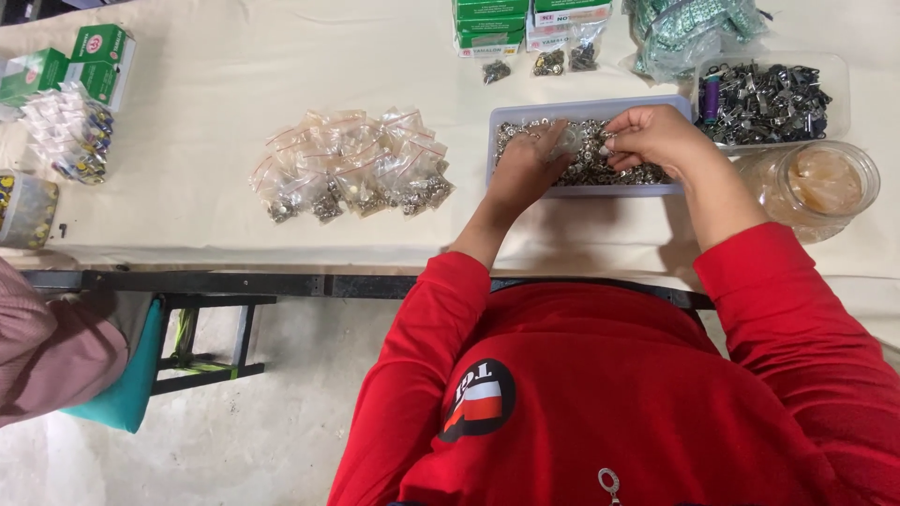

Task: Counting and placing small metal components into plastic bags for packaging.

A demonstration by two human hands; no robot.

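A shallow lavender tray [525, 105] full of small silver metal snaps stands on the cream-covered table. Both my hands are over it. My left hand [525, 169] holds a small clear plastic bag [566, 142] by its mouth above the snaps. My right hand [652, 139] has its fingertips pinched on a few snaps right at the bag's opening. To the left lies a pile of filled clear bags [352, 167] with snaps inside. My red sleeves fill the bottom of the view.
A clear box of dark metal clips [769, 94] and a round glass jar [820, 183] sit right of the tray. Green boxes [492, 23] stand behind it, more green boxes [94, 58] far left. Another person's sleeve [47, 351] shows at lower left.
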